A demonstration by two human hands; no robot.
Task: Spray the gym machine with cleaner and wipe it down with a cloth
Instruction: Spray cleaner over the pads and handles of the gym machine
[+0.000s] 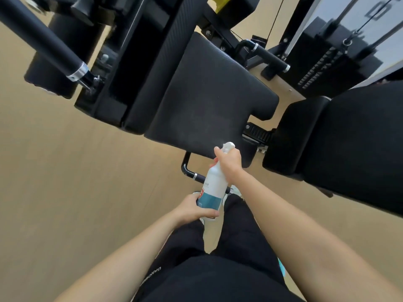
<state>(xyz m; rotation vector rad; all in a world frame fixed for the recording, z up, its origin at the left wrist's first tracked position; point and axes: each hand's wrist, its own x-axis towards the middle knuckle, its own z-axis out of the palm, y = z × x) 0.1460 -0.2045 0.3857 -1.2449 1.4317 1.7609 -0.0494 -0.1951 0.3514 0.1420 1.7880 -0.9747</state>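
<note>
Spray bottle [214,188] is at lower centre of frame, its nozzle [229,146] pointing up-frame at the gym machine's seat pad [209,94]. My right hand [229,163] is curled round the neck by the trigger and my left hand [194,209] grips the base. Risks: the nozzle is near the pad edge, so spray could pool in one patch or miss onto the floor [65,171]. No cloth in view, so the cleaner may sit unwiped.
</note>
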